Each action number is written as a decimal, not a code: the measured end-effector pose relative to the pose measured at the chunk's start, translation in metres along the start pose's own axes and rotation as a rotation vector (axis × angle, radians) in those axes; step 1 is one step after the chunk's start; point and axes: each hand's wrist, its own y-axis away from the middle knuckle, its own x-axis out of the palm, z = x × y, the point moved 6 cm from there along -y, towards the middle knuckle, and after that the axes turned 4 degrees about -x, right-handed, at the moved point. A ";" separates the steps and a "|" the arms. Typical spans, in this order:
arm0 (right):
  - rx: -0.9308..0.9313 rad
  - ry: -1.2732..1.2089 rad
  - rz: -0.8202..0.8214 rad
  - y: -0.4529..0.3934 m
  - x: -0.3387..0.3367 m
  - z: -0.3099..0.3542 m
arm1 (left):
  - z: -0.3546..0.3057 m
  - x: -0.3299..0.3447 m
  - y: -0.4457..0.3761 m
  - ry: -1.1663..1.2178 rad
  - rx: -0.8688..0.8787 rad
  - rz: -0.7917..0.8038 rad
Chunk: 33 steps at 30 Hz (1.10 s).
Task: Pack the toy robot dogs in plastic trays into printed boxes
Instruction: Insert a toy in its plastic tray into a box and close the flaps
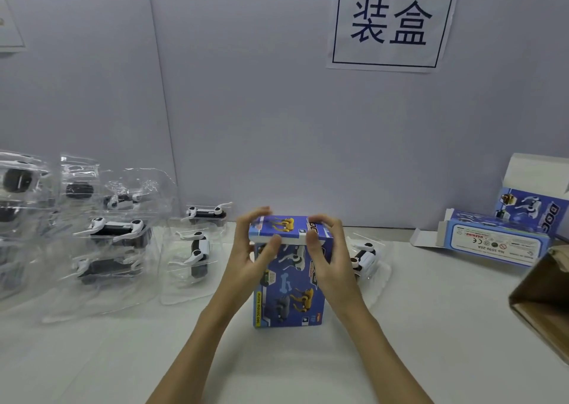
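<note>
The box [291, 276] stood on end in the middle of the table [400, 326], its long axis upright, printed face toward the person. Both hands were up at its top end. The left hand [251, 246] curled round the left upper corner, thumb on the front edge of the lid flap [278, 227]; the right hand [326, 249] gripped the right upper corner the same way, fingers over the top and thumb on the front. The flap lay nearly flat, a white edge showing beneath it, so I judged it was being pressed closed rather than fully tucked. Neither hand was nearer; the flap sat squarely between them, and the push looked to be straight down along the box.

Trayed dogs [114, 234] waited well off to the left, one more tray [366, 257] just behind the right hand. Two open boxes [495, 240] lay far right, beside a brown carton [545, 305].
</note>
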 end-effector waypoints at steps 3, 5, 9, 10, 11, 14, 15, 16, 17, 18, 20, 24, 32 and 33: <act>0.033 -0.059 -0.015 0.002 -0.001 -0.004 | 0.001 0.003 0.005 0.038 0.028 -0.042; 0.061 -0.007 -0.036 -0.001 -0.006 -0.007 | 0.000 -0.004 0.001 0.121 -0.006 -0.134; 0.091 0.102 0.047 0.003 0.004 -0.014 | -0.012 -0.011 -0.001 -0.153 0.188 -0.180; 0.100 0.067 0.055 0.004 0.007 -0.016 | -0.013 -0.008 0.001 -0.253 0.237 -0.158; 0.104 0.051 0.053 0.004 0.007 -0.017 | -0.014 -0.004 0.001 -0.324 0.271 -0.141; 0.003 0.353 -0.123 -0.003 -0.018 -0.007 | -0.014 0.002 0.001 -0.409 0.365 -0.139; -0.023 0.618 -0.226 -0.006 -0.033 -0.005 | -0.013 0.003 0.002 -0.456 0.415 -0.137; 0.023 0.882 -0.301 -0.007 -0.046 -0.007 | -0.012 0.006 0.003 -0.506 0.462 -0.109; 0.166 1.076 -0.341 -0.007 -0.059 -0.014 | -0.010 0.010 0.003 -0.563 0.501 -0.052; 0.362 1.171 -0.334 -0.005 -0.073 -0.025 | -0.004 0.016 0.005 -0.620 0.521 0.027; 0.657 1.056 -0.273 0.002 -0.094 -0.047 | 0.009 0.028 0.010 -0.690 0.487 0.184; 0.673 0.549 -0.256 0.004 -0.108 -0.067 | 0.020 0.025 0.016 -0.722 0.388 0.149; 0.765 0.872 -0.189 0.003 -0.100 -0.057 | 0.027 0.003 0.010 -0.875 0.231 -0.017; 0.762 0.907 -0.183 0.005 -0.097 -0.055 | 0.029 0.003 0.009 -0.904 0.203 -0.001</act>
